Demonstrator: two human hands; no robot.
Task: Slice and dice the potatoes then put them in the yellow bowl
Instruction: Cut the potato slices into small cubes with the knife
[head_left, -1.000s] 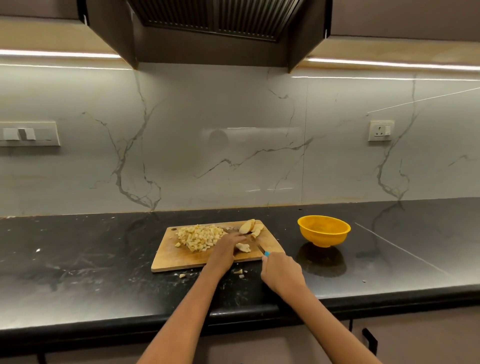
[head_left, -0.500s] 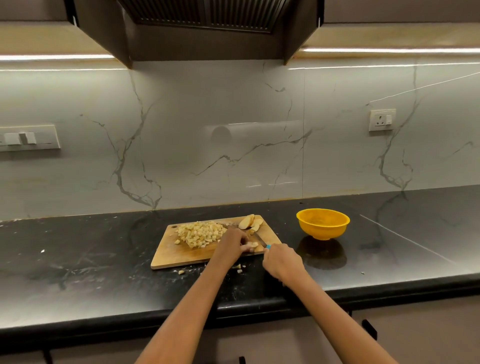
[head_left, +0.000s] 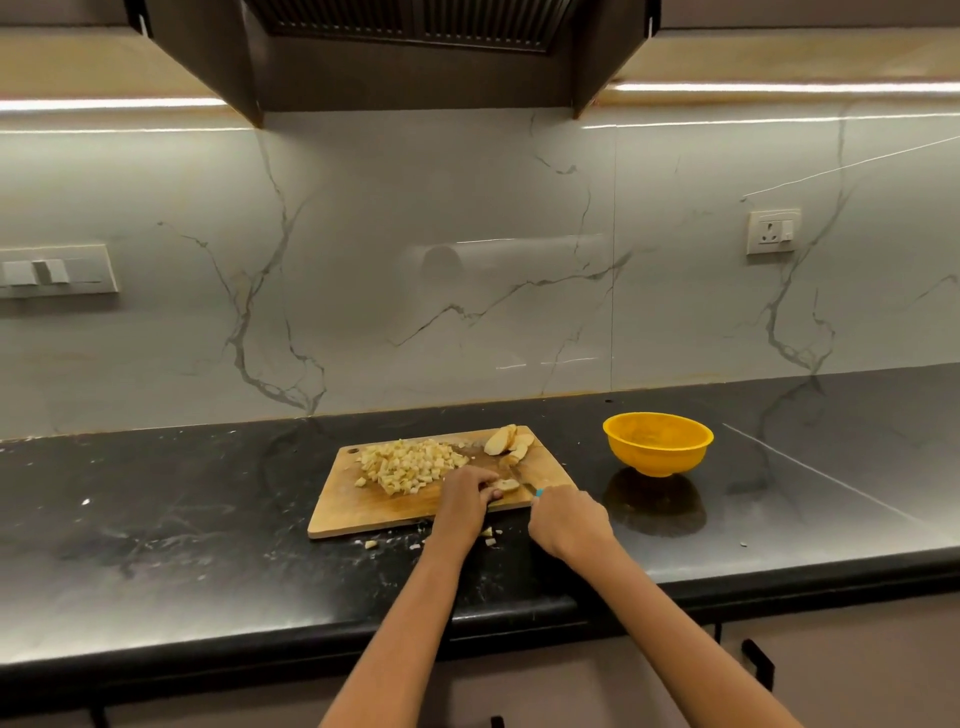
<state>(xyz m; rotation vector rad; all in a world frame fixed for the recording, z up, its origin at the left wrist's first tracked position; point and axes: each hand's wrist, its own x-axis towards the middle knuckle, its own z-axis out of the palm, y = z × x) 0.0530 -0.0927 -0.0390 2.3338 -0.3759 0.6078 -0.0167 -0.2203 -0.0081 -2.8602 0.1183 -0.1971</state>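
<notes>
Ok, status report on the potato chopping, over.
Left hand holds a potato slice on the cutting board. Right hand grips the knife. Diced pile on board, yellow bowl empty. Nothing in the way.

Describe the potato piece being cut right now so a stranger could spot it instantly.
Find the wooden cutting board on the black counter. At its near right edge, the left hand pins one pale potato slice. Unlike the diced heap, it's single and held.
</notes>
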